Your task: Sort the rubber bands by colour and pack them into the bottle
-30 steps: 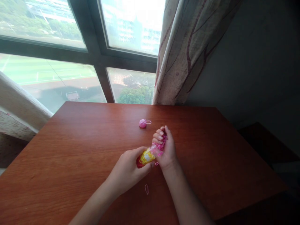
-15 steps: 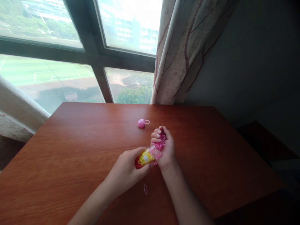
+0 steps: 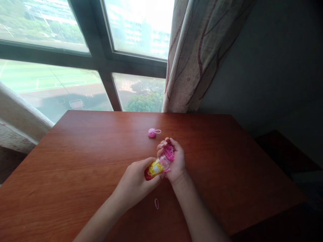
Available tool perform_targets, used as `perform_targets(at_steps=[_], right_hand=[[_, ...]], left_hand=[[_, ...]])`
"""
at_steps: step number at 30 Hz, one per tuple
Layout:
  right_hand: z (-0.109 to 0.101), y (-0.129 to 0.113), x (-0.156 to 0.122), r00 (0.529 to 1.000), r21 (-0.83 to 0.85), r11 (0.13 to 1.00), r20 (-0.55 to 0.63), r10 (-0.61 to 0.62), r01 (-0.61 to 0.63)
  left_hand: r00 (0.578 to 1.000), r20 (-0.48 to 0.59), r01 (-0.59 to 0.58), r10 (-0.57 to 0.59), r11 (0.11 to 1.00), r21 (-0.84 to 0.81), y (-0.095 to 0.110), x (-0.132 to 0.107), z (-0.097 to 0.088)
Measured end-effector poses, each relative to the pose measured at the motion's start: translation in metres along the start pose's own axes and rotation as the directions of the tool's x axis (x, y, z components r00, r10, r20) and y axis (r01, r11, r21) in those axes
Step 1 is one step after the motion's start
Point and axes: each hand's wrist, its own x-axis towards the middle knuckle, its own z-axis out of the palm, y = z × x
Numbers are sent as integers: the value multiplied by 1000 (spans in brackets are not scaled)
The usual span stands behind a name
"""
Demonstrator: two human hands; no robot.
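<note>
My left hand [image 3: 137, 176] grips a small clear bottle [image 3: 155, 168] lying tilted on its side, its mouth against my right palm. Yellow bands fill its middle, with red ones toward the base. My right hand [image 3: 178, 163] is cupped, palm up, its fingers curled around a tangle of pink rubber bands [image 3: 169, 153]. A few pink bands hang at the bottle's mouth by the heel of that palm. One loose pink rubber band [image 3: 156, 203] lies on the table below my hands. Beyond them sits a pink round cap [image 3: 151, 133] with a pale pink loop.
The brown wooden table [image 3: 83, 161] stretches under both hands, its far edge by a window [image 3: 141, 64]. A patterned curtain [image 3: 194, 60] hangs at the back right, and another curtain is at the left.
My right hand has shifted slightly left, its cupped palm closer around the bottle's mouth. The pink bands sit more gathered in the palm. The cap and loose band stay put.
</note>
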Motion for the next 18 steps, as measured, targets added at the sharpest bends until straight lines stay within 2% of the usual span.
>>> perform_targets(at_steps=[5,8,11,18], right_hand=[[2,1,2,992,83,996,-118,43,-34],[3,4,2,983,88,996,-181,3,14],[3,8,3,972,83,994,-230,-50,70],[-3,16,5,978,48,994,-190,-88,99]], left_hand=[[1000,-9,6,-6,1000,14,-1,1,0],[1000,-29,3,-2,999,48,-1,1,1],[995,-94,4,8,992,125,-2,1,3],[968,-245,6,52,973,230,-4,0,8]])
